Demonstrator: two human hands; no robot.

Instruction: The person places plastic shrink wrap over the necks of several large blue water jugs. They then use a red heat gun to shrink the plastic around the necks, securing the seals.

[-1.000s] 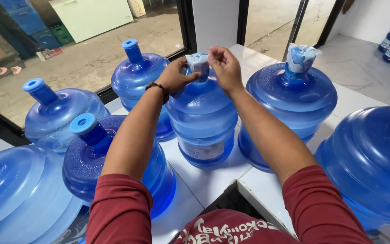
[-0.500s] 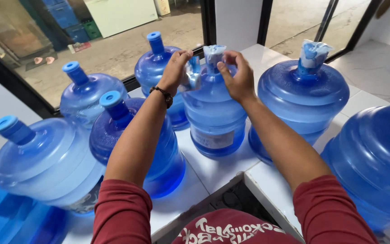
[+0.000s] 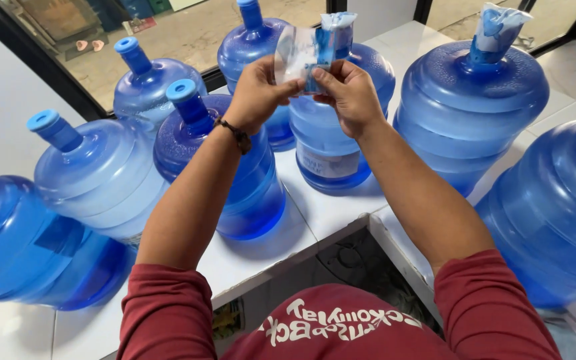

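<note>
At the far left a big blue water jug lies low on the white worktop, and beside it stand more jugs with blue caps, one of them the capped jug just under the left forearm.

The left hand is pinched shut: thumb and forefinger hold the left edge of a thin plastic seal sleeve, clear with blue print. The sleeve is up above the middle jug, over its neck, which is hidden behind the hands. The right hand is likewise closed on the sleeve, its grip on the lower right edge, so the two hands meet almost knuckle to knuckle.

To do this well, I judge the two pinches should pull the sleeve's mouth evenly apart, holding it square over the neck, so that neither side snags or creases; the film looks flimsy and would likely crumple if one hand pulled harder than the other.

The sleeve's long axis runs near upright, in line with the jug's neck, leaning a little to the right at the top. Its lower end, at the fingers, points down towards the jug; whether that end is already opened I cannot tell.

Further right a jug already wears a crumpled sleeve, and another jug fills the right edge.
</note>
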